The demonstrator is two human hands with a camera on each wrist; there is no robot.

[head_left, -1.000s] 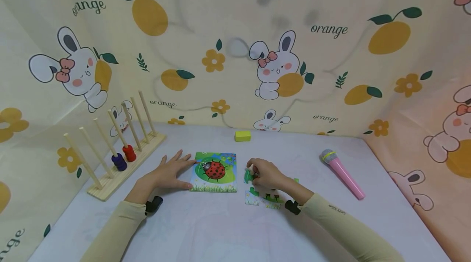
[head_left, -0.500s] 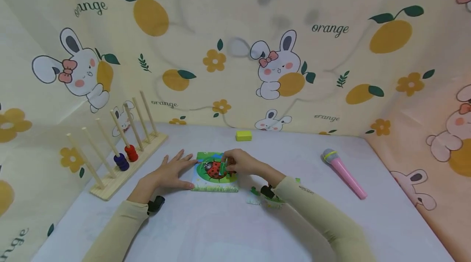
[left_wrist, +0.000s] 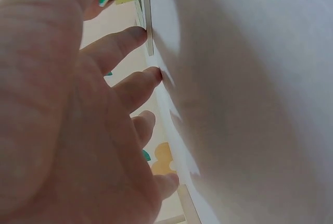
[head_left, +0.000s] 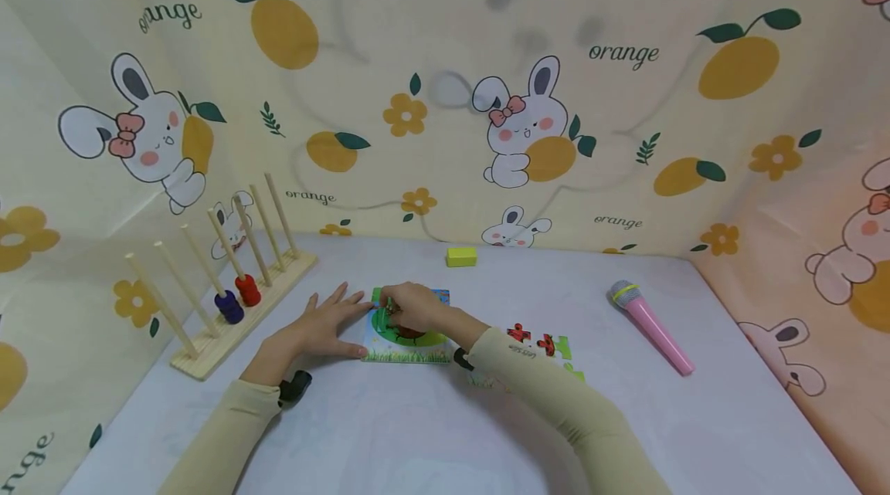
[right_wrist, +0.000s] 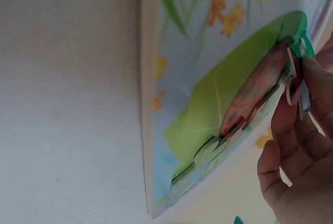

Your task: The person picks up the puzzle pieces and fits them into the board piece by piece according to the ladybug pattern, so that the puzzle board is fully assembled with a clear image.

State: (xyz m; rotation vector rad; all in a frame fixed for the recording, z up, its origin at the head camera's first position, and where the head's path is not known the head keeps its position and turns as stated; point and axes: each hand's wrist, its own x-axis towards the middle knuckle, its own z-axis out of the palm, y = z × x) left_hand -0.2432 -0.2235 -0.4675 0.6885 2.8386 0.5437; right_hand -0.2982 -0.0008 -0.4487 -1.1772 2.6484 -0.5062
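My left hand (head_left: 316,329) lies with its fingers spread, fingertips at the left edge of a square ladybug puzzle board (head_left: 405,357). In the left wrist view, straight fingers (left_wrist: 117,47) touch the thin side of the board. Over the board's upper left part, my right hand (head_left: 417,308) pinches a small puzzle piece (right_wrist: 293,81) between thumb and fingers. The piece stands tilted against the picture, partly covered by the fingers; whether it touches the board I cannot tell. The ladybug is mostly hidden by the right hand in the head view.
Loose red and green puzzle pieces (head_left: 548,345) lie right of the board, some behind the right sleeve. A pink microphone (head_left: 653,329) lies farther right. At the back is a yellow block (head_left: 461,257). A wooden peg rack (head_left: 198,352) with purple and red rings stands left.
My right hand has picked a puzzle piece up from the loose ones and carried it left over the board to its upper left part. The left hand stays at the board's edge.
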